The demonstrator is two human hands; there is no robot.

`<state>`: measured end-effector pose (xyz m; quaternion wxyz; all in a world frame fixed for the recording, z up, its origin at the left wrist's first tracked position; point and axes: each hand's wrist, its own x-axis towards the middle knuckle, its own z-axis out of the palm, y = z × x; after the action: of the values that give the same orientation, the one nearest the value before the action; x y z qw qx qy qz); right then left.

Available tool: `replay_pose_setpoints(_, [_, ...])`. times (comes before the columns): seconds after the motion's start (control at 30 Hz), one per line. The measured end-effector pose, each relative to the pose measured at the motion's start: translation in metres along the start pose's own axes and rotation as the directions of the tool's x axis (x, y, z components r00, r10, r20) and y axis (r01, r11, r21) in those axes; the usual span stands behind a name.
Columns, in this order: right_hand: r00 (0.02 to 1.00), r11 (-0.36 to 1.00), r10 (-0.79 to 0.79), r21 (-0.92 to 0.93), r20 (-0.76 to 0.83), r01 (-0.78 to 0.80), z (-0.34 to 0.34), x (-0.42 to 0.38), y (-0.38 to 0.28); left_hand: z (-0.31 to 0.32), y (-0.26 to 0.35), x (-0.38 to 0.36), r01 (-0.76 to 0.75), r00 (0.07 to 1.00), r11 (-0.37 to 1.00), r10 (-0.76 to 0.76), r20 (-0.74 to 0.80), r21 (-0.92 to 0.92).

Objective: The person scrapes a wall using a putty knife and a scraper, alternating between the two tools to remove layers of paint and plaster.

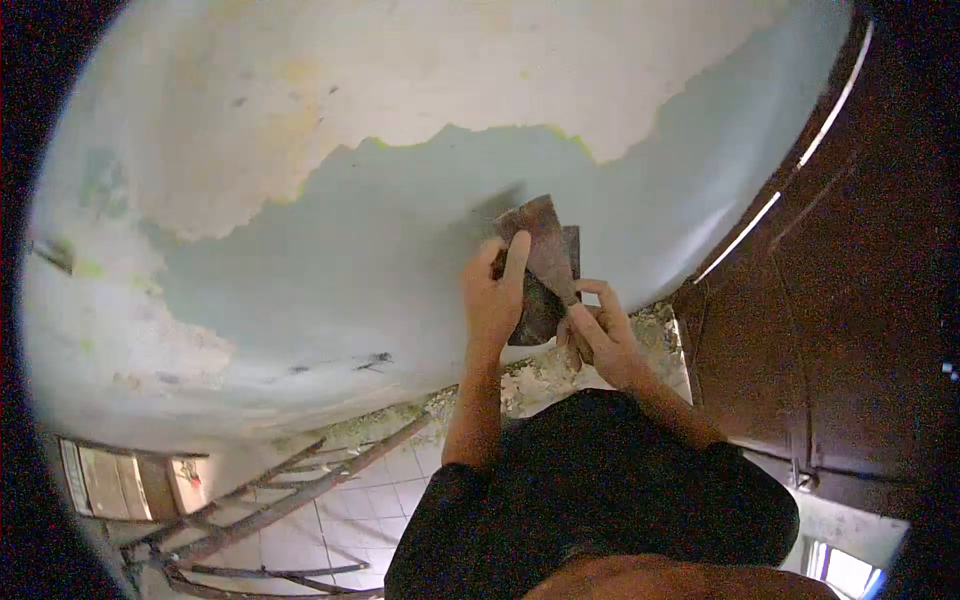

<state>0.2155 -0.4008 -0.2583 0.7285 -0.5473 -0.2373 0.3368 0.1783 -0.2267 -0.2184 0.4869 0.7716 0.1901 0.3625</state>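
Note:
My left hand is closed on a dark, flat rectangular plate, its thumb reaching up toward a putty knife. That putty knife has a brownish, flared blade, which lies across the plate. Its handle end is in my right hand, the fingers curled around it. Both tools are held close in front of a wall with a grey-green coat and a ragged-edged cream area. Whether the blade's edge carries any material is too blurred to tell.
At lower left a wooden ladder leans at a slant above the pale tiled floor. A large dark brown panel stands on the right. Crumbly, rough masonry runs along the wall's lower edge. A bright window shows at lower right.

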Motion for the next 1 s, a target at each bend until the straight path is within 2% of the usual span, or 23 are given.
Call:
replay_pose_setpoints(0.13, [0.992, 0.996, 0.089, 0.040, -0.091, -0.085, -0.018, -0.011, 0.015, 0.023, -0.012, -0.012, 0.064, 0.991, 0.993, -0.075, 0.112, 0.096])
replay_pose_setpoints(0.23, [0.988, 0.993, 0.092, 0.079, -0.121, -0.083, -0.030, -0.019, 0.014, 0.038, -0.005, -0.015, 0.088, 0.962, 0.994, -0.100, 0.253, 0.058])
replay_pose_setpoints(0.37, [0.983, 0.999, 0.036, 0.042, -0.183, -0.029, -0.039, -0.021, 0.017, 0.057, -0.020, -0.014, 0.077, 0.939, 0.992, -0.107, 0.326, 0.102])
replay_pose_setpoints(0.43, [0.985, 0.997, -0.009, 0.068, -0.173, 0.021, -0.039, -0.020, 0.019, 0.065, -0.012, -0.016, 0.045, 0.973, 0.998, -0.035, 0.228, -0.037])
replay_pose_setpoints(0.47, [0.983, 0.997, -0.008, 0.076, -0.184, 0.023, -0.040, -0.020, 0.017, 0.066, -0.015, -0.015, 0.044, 0.970, 0.998, -0.035, 0.241, -0.034])
replay_pose_setpoints(0.53, [0.976, 1.000, -0.023, -0.009, -0.218, 0.021, -0.039, -0.021, 0.011, 0.063, -0.020, -0.010, 0.224, 0.916, 0.974, -0.217, 0.338, 0.019])
replay_pose_setpoints(0.57, [0.974, 1.000, -0.020, -0.003, -0.224, 0.020, -0.042, -0.021, 0.012, 0.066, -0.020, -0.011, 0.225, 0.913, 0.974, -0.219, 0.344, 0.024])
replay_pose_setpoints(0.63, [0.979, 0.999, -0.049, -0.003, -0.200, 0.049, -0.048, -0.019, 0.014, 0.071, -0.008, -0.013, 0.225, 0.934, 0.961, -0.166, 0.317, -0.158])
replay_pose_setpoints(0.73, [0.982, 0.999, 0.031, -0.035, -0.188, -0.038, -0.053, -0.021, 0.004, 0.071, -0.007, -0.014, 0.217, 0.940, 0.971, -0.179, 0.292, -0.103])
replay_pose_setpoints(0.87, [0.986, 0.998, -0.006, -0.057, -0.169, -0.004, -0.057, -0.021, 0.000, 0.066, -0.011, -0.018, 0.153, 0.958, 0.985, -0.127, 0.255, -0.083])
replay_pose_setpoints(0.97, [0.995, 0.998, -0.014, -0.062, -0.098, 0.008, -0.056, -0.020, 0.004, 0.052, -0.024, -0.023, 0.137, 0.961, 0.991, -0.130, 0.245, -0.009])
replay_pose_setpoints(1.0, [0.997, 0.997, 0.041, -0.059, -0.068, -0.045, -0.053, -0.020, 0.000, 0.049, -0.025, -0.026, 0.147, 0.965, 0.989, -0.139, 0.222, -0.018])
